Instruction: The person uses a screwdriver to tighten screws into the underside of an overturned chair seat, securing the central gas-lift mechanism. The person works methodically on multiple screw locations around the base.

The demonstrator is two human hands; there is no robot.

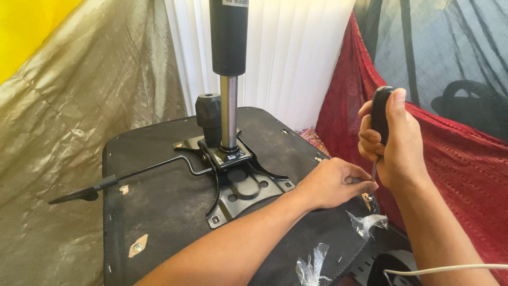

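Note:
An upturned chair seat with a black fabric underside fills the middle. A black metal mounting plate is fixed to it, with a chrome gas cylinder and a black knob rising from it. My right hand grips the black handle of a screwdriver held upright at the seat's right edge. My left hand pinches the screwdriver's thin shaft close to its tip, steadying it against the seat.
A black lever sticks out left from the plate. Torn clear plastic bags lie on the seat near me. Red netting hangs on the right, tan cloth on the left, white curtain behind. A white cable crosses bottom right.

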